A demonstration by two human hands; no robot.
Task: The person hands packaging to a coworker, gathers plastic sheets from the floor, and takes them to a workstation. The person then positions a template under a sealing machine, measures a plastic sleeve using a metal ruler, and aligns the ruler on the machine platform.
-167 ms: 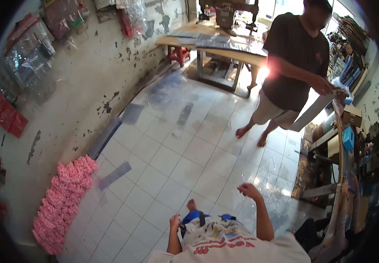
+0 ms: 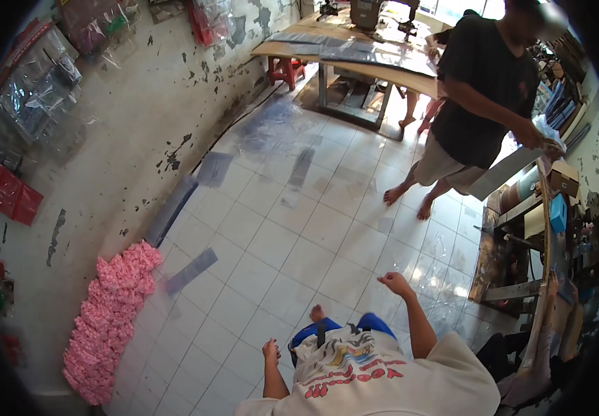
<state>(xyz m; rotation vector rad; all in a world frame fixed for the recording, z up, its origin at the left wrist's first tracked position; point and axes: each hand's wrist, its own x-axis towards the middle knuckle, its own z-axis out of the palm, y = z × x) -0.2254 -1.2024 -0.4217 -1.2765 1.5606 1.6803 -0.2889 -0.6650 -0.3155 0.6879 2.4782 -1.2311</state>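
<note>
My left hand (image 2: 271, 349) hangs low in front of my left side, its fingers curled in and no held thing visible. Farther forward on the right, my right hand (image 2: 397, 283) is raised over the tiled floor (image 2: 282, 251) in a loose fist, with nothing seen in it. Neither hand touches any object. A bare foot (image 2: 317, 313) shows ahead of my blue trouser leg. Nearest on the floor to the left lies a translucent grey plastic strip (image 2: 192, 271).
Bundled pink material (image 2: 109, 322) lines the left wall. Clear plastic sheeting (image 2: 271, 128) lies farther off, before a wooden worktable (image 2: 355, 57) with a red stool (image 2: 285, 71). A barefoot person (image 2: 490, 90) at the right holds a pale flat sheet (image 2: 504, 173). Beside them runs a cluttered bench (image 2: 543, 229).
My view has shifted slightly, so the room's things sit a little differently. My left foot shows farther right, and more of the blue trousers is visible. Both hands remain curled.
</note>
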